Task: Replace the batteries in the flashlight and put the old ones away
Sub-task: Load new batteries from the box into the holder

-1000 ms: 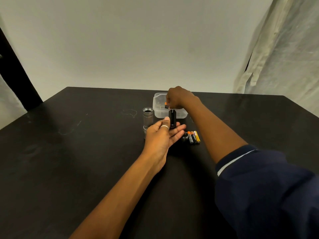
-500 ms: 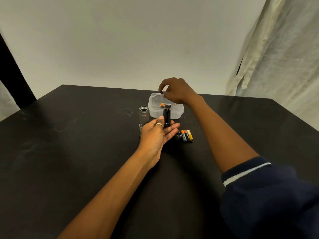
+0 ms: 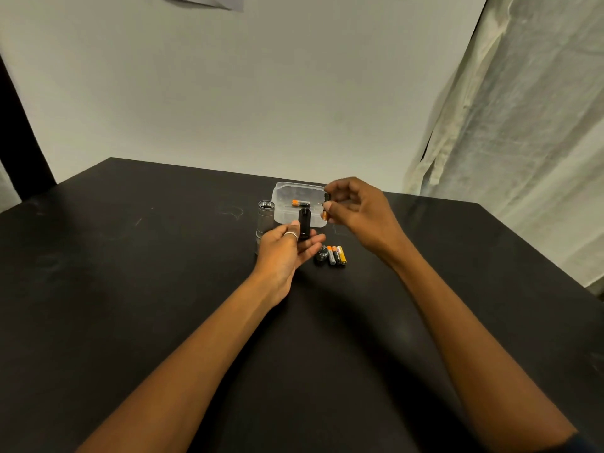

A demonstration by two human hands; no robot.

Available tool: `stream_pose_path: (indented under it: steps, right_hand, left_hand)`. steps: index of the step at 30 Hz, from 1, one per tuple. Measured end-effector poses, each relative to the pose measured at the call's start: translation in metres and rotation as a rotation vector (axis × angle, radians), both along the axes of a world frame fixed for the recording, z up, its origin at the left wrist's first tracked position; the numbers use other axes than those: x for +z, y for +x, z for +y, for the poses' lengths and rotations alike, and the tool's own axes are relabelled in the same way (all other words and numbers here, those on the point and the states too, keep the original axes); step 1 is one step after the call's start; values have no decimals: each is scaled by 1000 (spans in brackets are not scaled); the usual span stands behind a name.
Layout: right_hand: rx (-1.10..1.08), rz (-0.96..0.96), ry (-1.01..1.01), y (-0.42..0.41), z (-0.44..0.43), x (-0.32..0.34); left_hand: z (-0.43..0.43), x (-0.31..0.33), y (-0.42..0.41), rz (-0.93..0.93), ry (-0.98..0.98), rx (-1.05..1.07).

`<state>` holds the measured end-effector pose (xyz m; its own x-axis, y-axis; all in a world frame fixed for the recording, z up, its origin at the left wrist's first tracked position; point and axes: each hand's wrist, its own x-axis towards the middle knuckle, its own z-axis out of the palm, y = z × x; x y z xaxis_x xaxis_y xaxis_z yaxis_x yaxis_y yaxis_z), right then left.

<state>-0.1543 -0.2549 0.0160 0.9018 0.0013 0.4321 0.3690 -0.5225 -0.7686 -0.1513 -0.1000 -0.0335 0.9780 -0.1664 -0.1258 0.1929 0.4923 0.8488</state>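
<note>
Old cells going into the tub, centre frame.

Head view: left hand loosely holds the black battery holder upright; right hand pinches what looks like a battery beside the clear tub. A slack pinch could drop it among the fresh batteries.

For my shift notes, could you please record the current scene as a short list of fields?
left hand: holds black battery holder upright
right hand: pinches one battery beside the clear container
clear container: open, one battery lying inside
flashlight body: silver, standing upright, open end up, left of container
loose batteries: three side by side on table, next to a small dark cap
table: black
</note>
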Motion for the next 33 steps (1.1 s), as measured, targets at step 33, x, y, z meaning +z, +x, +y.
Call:
stream_pose_path:
  steps: [33]
  right_hand:
    - [-117,6,-250,-25,34,-16]
  left_hand:
    - [4,-12,9,-90,12,-4]
